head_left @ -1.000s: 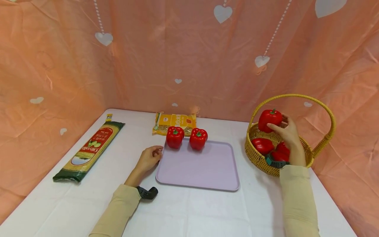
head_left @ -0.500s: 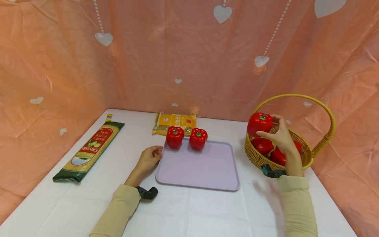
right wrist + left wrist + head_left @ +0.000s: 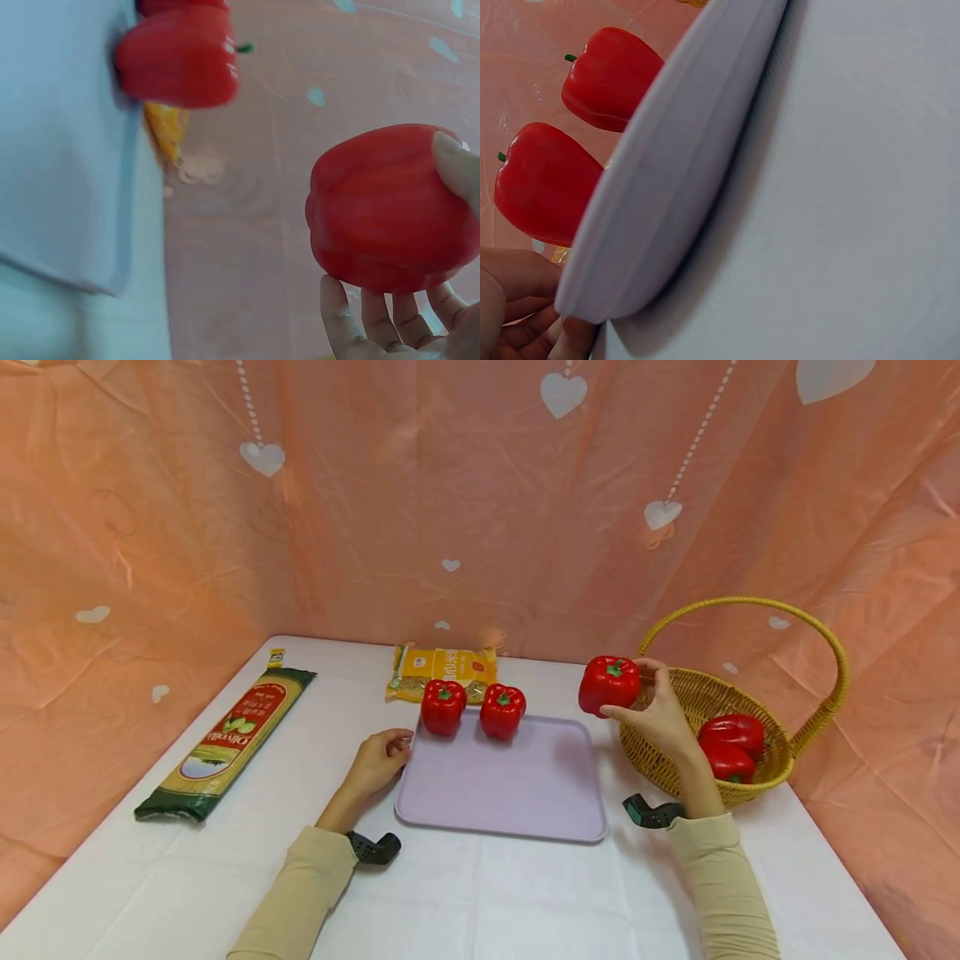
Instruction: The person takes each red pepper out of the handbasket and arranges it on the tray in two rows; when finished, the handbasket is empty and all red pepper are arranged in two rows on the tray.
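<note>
Centre-right: my right hand (image 3: 663, 718) pinches glossy red lobed bell pepper (image 3: 606, 685); probably light, stiff, slick, so grip broad sides. Centre-left: left hand (image 3: 375, 762) pinches lilac rectangular tray (image 3: 502, 789).

Your head view is bright, with soft, even light, and mostly sharp. Glints sit on the upper faces of the red peppers (image 3: 502, 712), so light reads as from above. Tabletop (image 3: 480, 902) shows near-white, soft shadow beside your right sleeve (image 3: 720, 877). Small print on the yellow packet (image 3: 450, 665) is too soft for you to read. Your left wrist view is dimmer and greyer; a dark shadow band runs along under the tray (image 3: 667, 172). Your right wrist view looks cool and muted: tray edge blurred, backdrop (image 3: 247, 247) hazy, held pepper (image 3: 394, 210) crisper.
</note>
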{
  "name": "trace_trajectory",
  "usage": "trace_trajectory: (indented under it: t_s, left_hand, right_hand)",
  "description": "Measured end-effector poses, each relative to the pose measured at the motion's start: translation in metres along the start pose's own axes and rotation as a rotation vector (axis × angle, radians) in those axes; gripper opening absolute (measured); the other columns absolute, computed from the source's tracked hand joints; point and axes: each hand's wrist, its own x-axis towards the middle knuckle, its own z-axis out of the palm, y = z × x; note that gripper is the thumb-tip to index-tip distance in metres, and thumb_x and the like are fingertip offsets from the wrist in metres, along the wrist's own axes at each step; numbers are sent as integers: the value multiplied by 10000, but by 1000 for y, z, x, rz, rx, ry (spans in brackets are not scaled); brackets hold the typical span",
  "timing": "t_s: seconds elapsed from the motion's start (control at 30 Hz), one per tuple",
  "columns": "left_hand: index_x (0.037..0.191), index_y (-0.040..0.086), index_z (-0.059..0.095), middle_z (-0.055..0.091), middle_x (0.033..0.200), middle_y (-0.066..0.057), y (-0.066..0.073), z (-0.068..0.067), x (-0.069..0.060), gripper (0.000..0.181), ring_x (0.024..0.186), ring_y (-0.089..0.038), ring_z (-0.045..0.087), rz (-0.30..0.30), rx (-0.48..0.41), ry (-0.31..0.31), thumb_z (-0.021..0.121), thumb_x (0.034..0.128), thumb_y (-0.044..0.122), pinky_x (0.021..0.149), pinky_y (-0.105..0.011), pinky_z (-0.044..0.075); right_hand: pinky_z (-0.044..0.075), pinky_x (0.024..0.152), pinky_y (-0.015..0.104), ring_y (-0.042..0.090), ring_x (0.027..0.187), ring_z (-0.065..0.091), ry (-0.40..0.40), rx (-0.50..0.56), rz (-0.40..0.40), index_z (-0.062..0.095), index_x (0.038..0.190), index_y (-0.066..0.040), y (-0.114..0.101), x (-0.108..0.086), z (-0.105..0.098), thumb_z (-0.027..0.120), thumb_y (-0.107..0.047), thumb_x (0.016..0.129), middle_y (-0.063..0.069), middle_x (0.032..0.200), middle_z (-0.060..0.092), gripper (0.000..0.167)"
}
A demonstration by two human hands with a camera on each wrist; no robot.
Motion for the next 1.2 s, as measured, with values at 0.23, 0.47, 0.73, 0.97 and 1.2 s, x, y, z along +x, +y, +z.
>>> trace_trajectory:
  t_s: [0.23,0.47,0.73,0.97,1.2]
  left_hand:
    - [1099,-114,596,600,826,-141,22,-2,-4,284,651,-125,496,-106,64,-16,567,822,-60,538,-187,413]
    - [1103,-111,595,603,831,-141,22,-2,-4,290,658,-141,505,-112,66,-18,569,819,-62,542,-195,417]
    - [1107,-105,596,600,833,-140,23,-2,-5,296,648,-135,503,-118,67,-23,571,818,-49,540,-195,419]
    - [1102,-104,599,601,828,-137,22,-2,-4,289,644,-130,499,-119,63,-15,566,818,-65,535,-191,412]
    - [1108,-102,596,598,834,-134,23,-3,-3,295,655,-138,504,-130,62,-20,569,820,-44,544,-195,423]
  right_hand:
    - [401,971,499,314,1250,314,-49,77,35,201,1358,-64,14,4,23,753,-137,763,166,1342,315,815]
    - [457,930,408,335,1234,354,-89,73,61,231,1353,-53,29,7,40,768,-147,751,165,1349,342,812]
    - [456,905,494,402,1186,434,-128,-16,46,263,1325,8,41,11,54,787,-118,724,223,1297,355,807]
    - [469,895,474,405,1175,449,-132,-53,52,271,1315,27,46,11,57,800,-135,714,225,1281,367,817]
    - [453,911,491,412,1176,447,-127,-80,74,266,1334,16,48,13,58,793,-140,722,229,1278,375,823]
